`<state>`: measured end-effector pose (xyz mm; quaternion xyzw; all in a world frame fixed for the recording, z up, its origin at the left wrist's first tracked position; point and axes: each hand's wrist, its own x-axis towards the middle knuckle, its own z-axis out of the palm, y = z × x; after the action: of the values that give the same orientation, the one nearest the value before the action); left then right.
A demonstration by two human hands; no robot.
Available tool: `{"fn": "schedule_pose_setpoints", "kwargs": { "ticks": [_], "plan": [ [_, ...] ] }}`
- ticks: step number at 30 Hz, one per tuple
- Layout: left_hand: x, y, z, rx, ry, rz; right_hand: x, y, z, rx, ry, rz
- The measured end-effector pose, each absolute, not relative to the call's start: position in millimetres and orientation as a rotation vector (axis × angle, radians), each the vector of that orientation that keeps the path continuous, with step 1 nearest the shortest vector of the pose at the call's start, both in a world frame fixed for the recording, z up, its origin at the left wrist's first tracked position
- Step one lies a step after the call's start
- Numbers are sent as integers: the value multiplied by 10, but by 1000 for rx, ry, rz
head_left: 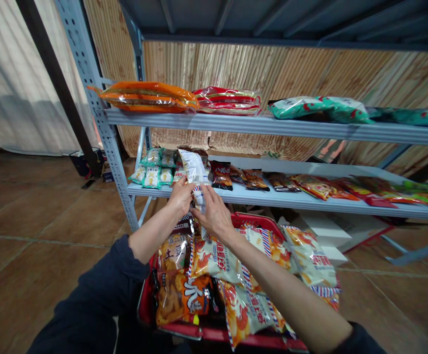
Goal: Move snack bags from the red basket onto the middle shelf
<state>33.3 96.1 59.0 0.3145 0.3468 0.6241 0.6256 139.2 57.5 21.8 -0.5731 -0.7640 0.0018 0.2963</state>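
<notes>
My left hand (182, 198) and my right hand (214, 212) are together at the front edge of the lower shelf. Between them is a white snack bag (194, 167), its printed back showing and its lower part striped red and blue. My left fingers close on its left side, while my right fingers press along its right side. The bag's top leans over the shelf, close to other snack bags there. Below my hands, a red basket (269, 222) holds several white shrimp-chip bags (217, 258), an orange and black snack bag (187, 297) and a brown one (175, 250).
Small green and white packets (152, 176) stand left on the lower shelf (272, 197); dark brown packets (221, 175) lie right of my hands. Larger orange bags (151, 96) and teal bags (320, 108) rest on the upper shelf. A perforated blue post (114, 147) rises at left.
</notes>
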Motion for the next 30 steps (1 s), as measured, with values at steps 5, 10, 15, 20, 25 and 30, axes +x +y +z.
{"fn": "schedule_pose_setpoints", "kwargs": {
  "ticks": [5, 10, 15, 20, 25, 30],
  "plan": [
    [424, 918, 612, 786, 830, 1378, 1415, 674, 218, -1481, -1927, 150],
    [469, 922, 678, 815, 790, 1310, 1485, 791, 262, -1261, -1718, 504],
    [493, 909, 655, 812, 776, 1268, 1520, 834, 261, -1188, -1280, 947],
    [476, 940, 536, 870, 779, 1248, 1600, 791, 182, -958, -940, 1286],
    [382, 1110, 352, 882, 901, 1368, 1760, 838, 174, -918, -792, 1385],
    [323, 1147, 195, 833, 1005, 1125, 1811, 888, 200, -834, -639, 1455]
  ]
}}
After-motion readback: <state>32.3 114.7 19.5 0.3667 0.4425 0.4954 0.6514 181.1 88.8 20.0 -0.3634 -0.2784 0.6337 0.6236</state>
